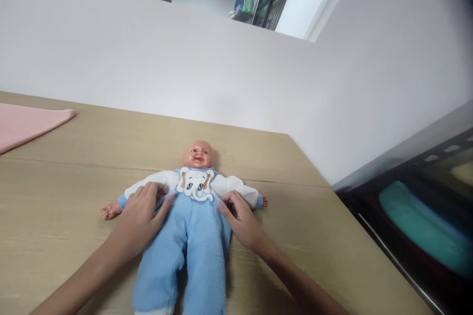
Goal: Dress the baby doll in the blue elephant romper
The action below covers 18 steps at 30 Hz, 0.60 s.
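A bald baby doll (198, 153) lies on its back on the table, head towards the wall and arms spread out. It wears fluffy light-blue overalls (201, 226) over white sleeves, with a white elephant patch (195, 184) on the chest. At the left side of the doll's waist, my left hand (142, 214) has its fingers curled on the overalls, the thumb lying on the front. Opposite it, my right hand (240, 216) pinches the overalls' other side below the sleeve. My fingertips are partly hidden. The feet run out of view at the bottom.
A pink cloth (29, 123) lies on the wooden table (303, 236) at the far left. A white wall (185, 64) rises behind the table. Beyond the table's right edge stands a dark rack with a folded teal cloth (421, 226).
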Each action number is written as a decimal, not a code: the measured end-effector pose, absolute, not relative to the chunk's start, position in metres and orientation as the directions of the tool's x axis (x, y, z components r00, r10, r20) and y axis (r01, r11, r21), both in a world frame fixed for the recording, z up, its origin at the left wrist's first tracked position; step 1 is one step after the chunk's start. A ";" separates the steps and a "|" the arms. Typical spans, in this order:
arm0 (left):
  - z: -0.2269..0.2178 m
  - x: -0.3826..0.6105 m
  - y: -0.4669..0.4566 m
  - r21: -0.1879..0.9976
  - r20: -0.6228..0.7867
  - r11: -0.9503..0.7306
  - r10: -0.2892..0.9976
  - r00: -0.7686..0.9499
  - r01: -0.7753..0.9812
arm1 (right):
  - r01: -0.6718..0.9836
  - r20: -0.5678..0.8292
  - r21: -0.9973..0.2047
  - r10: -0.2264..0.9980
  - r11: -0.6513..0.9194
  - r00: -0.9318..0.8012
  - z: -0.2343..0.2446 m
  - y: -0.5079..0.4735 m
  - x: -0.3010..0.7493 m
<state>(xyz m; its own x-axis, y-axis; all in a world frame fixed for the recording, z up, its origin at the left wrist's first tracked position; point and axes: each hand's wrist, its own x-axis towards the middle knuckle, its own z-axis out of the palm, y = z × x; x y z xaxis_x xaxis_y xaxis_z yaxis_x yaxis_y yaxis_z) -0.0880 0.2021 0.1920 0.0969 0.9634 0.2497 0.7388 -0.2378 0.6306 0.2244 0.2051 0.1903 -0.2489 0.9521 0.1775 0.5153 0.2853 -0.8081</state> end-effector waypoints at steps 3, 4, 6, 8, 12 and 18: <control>0.185 -0.098 0.191 0.717 0.094 -0.124 0.992 0.081 0.686 | 0.468 0.130 -0.841 0.942 0.270 -0.309 0.184 0.217 0.229; 0.184 -0.099 0.189 0.747 0.056 -0.105 0.994 0.095 0.656 | 0.407 0.098 -0.883 0.940 0.233 -0.326 0.180 0.219 0.231; 0.184 -0.102 0.192 0.805 0.011 -0.075 0.994 0.112 0.589 | 0.219 0.038 -0.970 0.957 0.104 -0.288 0.171 0.222 0.233; 0.183 -0.103 0.199 0.853 -0.012 -0.040 0.995 0.095 0.521 | 0.043 -0.009 -0.999 0.982 -0.001 -0.190 0.161 0.222 0.231; 0.182 -0.103 0.214 0.891 -0.033 -0.013 0.995 0.095 0.454 | -0.017 -0.011 -1.000 0.994 -0.013 -0.108 0.149 0.224 0.226; 0.184 -0.102 0.215 0.958 -0.025 -0.027 0.984 0.176 0.287 | 0.105 0.114 -0.986 0.985 0.128 -0.131 0.157 0.226 0.235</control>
